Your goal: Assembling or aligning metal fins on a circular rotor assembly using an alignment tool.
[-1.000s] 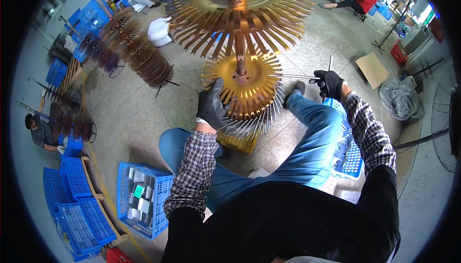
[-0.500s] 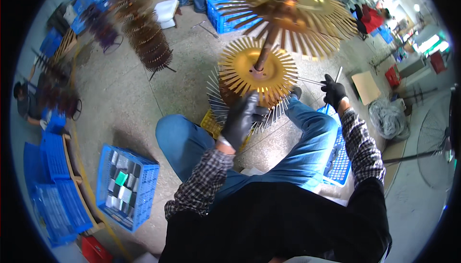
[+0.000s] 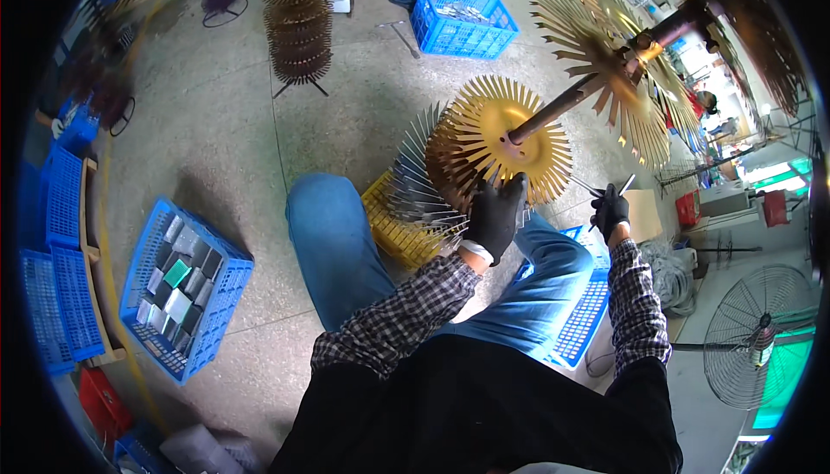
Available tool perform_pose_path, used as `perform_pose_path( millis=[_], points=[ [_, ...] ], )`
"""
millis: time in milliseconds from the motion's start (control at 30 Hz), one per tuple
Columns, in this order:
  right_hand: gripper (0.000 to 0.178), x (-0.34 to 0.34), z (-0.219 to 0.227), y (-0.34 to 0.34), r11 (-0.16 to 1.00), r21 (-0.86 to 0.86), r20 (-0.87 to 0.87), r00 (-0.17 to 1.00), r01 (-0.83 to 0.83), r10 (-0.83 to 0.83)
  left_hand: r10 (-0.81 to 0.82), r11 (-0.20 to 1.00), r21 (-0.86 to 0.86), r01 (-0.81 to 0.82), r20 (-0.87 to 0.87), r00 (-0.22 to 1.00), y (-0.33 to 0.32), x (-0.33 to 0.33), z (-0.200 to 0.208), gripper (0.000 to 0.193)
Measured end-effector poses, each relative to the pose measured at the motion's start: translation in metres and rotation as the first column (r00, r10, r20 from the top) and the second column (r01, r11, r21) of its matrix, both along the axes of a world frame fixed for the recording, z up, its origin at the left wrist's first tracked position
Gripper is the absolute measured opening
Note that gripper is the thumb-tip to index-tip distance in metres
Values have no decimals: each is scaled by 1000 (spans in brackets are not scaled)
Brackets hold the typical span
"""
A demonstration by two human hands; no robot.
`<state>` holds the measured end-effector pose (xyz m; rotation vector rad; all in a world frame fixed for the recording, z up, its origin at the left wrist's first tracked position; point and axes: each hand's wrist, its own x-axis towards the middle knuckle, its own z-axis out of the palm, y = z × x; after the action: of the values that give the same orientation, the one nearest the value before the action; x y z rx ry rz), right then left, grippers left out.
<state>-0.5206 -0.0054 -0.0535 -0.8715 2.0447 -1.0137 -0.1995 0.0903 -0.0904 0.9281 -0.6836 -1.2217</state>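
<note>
A gold, round disc with a slotted rim (image 3: 519, 132) stands on a brown shaft (image 3: 562, 111) in front of me. Silvery blades (image 3: 419, 188) hang from slots at its left side. At the disc's lower edge is my left hand (image 3: 494, 221), black-gloved, its fingers bent together against the rim; what lies between them is hidden. My right hand (image 3: 610, 210), also gloved, is closed on thin metal rods (image 3: 626, 184) to the right of the disc. One rod points up, another toward the disc. A larger gold slotted disc (image 3: 596, 59) sits farther along the shaft.
Below the blades stands a yellow crate (image 3: 389, 223). A blue crate (image 3: 575, 327) is beside my right leg, and another holding grey blocks (image 3: 177, 279) is at left. Farther off are a filled blue crate (image 3: 462, 28), a brown disc stack (image 3: 298, 24) and a fan (image 3: 752, 336).
My view has turned, shifting the floor objects leftward or upward. My left hand has come against the disc's lower rim. The right hand still grips the thin rods.
</note>
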Motion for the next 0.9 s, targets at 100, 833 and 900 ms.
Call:
perform_pose_path(
  millis=[100,833,900],
  points=[
    [45,0,1,-2,999,18,13,999,31,-32,-2,1000,4,2,75,997,-1,-2,-4,42],
    [43,-21,27,-15,802,468,253,926,-370,279,459,830,-557,34,716,527,-5,6,-33,25],
    [44,-24,27,-16,811,449,323,914,-376,246,455,817,-571,84,726,516,-4,11,-28,27]
  ],
)
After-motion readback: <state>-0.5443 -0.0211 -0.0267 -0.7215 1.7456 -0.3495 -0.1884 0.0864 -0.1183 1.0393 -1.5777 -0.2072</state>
